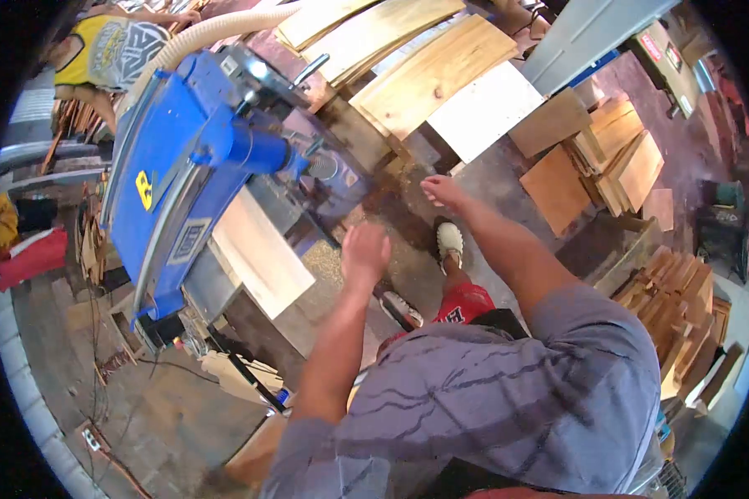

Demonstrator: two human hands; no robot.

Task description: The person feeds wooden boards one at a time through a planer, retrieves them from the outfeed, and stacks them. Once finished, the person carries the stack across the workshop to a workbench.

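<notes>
My left hand [366,252] hangs in front of me with its fingers curled in and nothing visible in it. It is nearest to a pale board [262,254] that lies on the metal table of a big blue woodworking machine [162,158]. Farther forward and to the right, my right hand [443,192] is loosely closed, also with nothing visible in it. Beyond that hand lie wide wooden boards [441,75] side by side and a white-faced panel [487,110]. Neither hand touches the boards or the machine.
A ribbed hose [216,29] runs over the machine. Stacked wood pieces [607,162] and a pile of offcuts [670,303] stand to my right. Sawdust lies on the floor around my shoes [449,239]. At the upper left, a person in a yellow and grey top [116,54] bends forward.
</notes>
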